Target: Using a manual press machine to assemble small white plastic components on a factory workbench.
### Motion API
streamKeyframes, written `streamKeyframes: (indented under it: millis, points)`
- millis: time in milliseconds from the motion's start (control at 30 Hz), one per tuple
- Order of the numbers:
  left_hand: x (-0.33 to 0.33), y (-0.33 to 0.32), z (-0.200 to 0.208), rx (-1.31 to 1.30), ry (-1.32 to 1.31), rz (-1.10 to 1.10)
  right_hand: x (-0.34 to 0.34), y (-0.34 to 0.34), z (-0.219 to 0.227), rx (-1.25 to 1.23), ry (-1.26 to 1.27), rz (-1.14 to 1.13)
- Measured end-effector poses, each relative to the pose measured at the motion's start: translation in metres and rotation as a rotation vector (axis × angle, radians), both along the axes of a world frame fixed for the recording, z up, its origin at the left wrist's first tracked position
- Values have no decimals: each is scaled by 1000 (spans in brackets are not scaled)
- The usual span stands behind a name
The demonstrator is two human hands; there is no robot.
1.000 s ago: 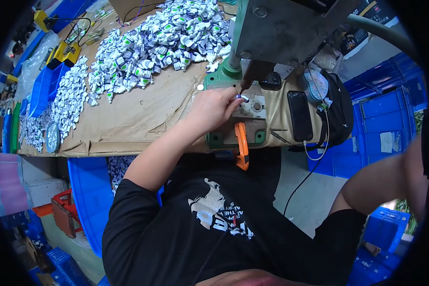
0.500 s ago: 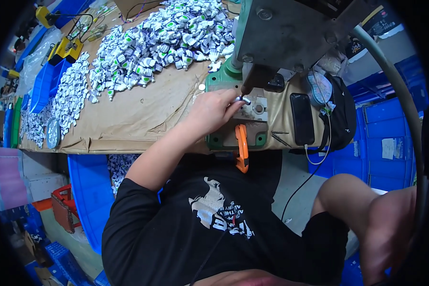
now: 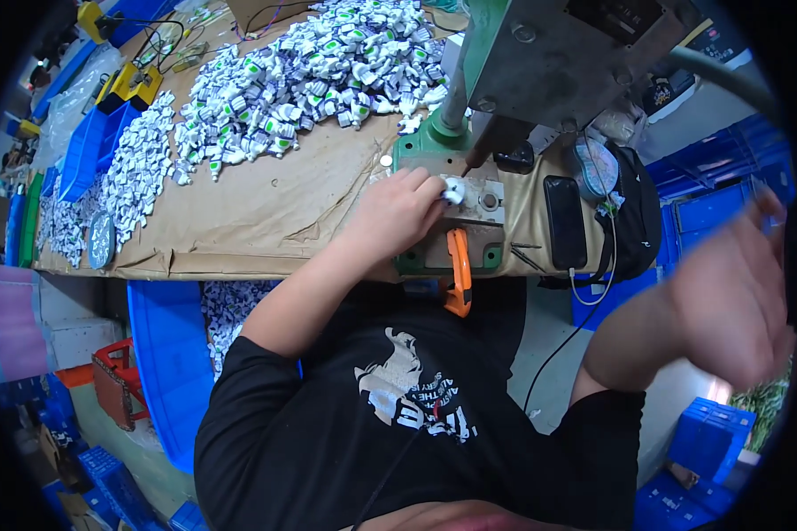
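My left hand is at the green bench press, fingertips closed on a small white plastic figure piece. That piece lies over the metal fixture plate, just below the press's dark pointed ram. Off to the right my right hand is raised and smeared by motion, so its fingers cannot be read. Near it a thick grey curved bar runs from the press head to the dark rim; whether the hand touches it cannot be told.
A large heap of white pieces with green spots covers the back of the paper-covered table. An orange-handled tool sits at the front edge. A phone with a cable and a black bag lie right. A blue bin stands below left.
My right hand has swung upward, and the grey bar has risen with it. The ram now stands clear of the white piece, which has turned in my left fingers.
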State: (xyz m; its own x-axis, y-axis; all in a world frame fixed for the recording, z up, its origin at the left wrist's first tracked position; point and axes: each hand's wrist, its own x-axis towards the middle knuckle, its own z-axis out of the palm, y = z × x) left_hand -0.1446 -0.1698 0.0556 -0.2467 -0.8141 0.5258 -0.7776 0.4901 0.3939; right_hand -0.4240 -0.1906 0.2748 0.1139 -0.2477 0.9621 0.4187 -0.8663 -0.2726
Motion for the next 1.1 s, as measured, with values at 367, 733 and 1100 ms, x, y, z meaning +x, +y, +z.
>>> streamKeyframes:
  millis: [367, 733, 1100]
  points:
    - [178, 218, -53, 450, -171, 381, 86, 19, -177, 503, 820, -94]
    - [122, 54, -30, 114, -189, 345, 115, 38, -200, 195, 1356, -250]
    - [98, -107, -41, 219, -364, 634, 117, 39, -203, 279, 1312, -263]
